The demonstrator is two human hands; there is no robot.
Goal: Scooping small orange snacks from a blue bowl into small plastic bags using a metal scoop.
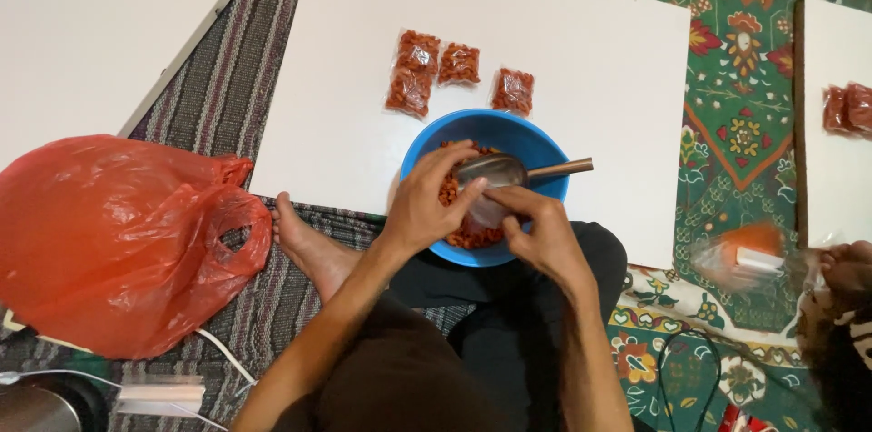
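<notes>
A blue bowl holding orange-red snack pieces sits at the near edge of a white board. A metal scoop with a brown handle rests across the bowl. My left hand and my right hand meet over the bowl, together pinching a small clear plastic bag between their fingers, just under the scoop. Three filled clear packets of the snack lie in a row on the board behind the bowl.
A crumpled red plastic bag lies at the left on a striped mat. My bare foot rests beside the bowl. Another person's hand at the right edge holds a clear packet. More filled packets lie on a second board.
</notes>
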